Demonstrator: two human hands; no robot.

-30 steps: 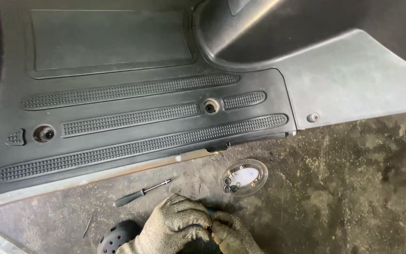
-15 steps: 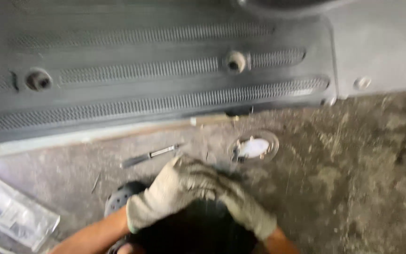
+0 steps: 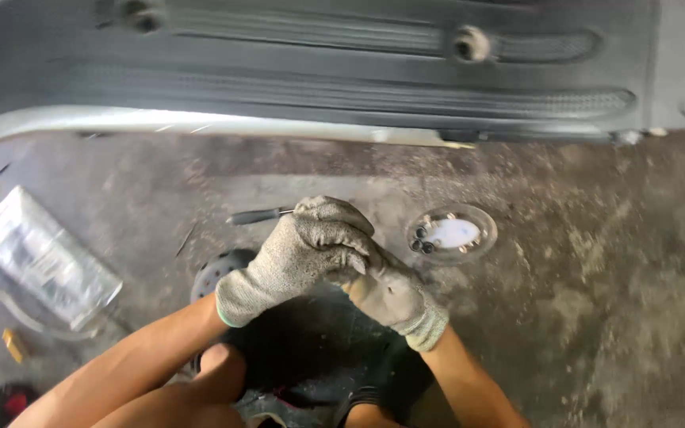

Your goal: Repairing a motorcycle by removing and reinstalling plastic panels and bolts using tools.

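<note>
My left hand [image 3: 299,252] wears a grey knit glove and is curled over my right hand [image 3: 394,297], also gloved. Both hands are closed together low in the middle of the view, above a dark object [image 3: 311,349] near my knees. What lies between the fingers is hidden. A screwdriver with a black handle [image 3: 255,215] lies on the concrete floor just behind my left hand. To the right of the hands sits a small clear round dish [image 3: 451,234] with a few dark screws or bolts in it.
A large black plastic panel with ribbed strips and bolt holes [image 3: 374,63] spans the top. A clear plastic bag [image 3: 41,257] lies at the left. A round black perforated part [image 3: 217,271] shows under my left wrist. The floor is rough stained concrete.
The view has tilted down and back, so the black panel sits higher and my arms and the plastic bag come into sight. My hands stay clasped together.
</note>
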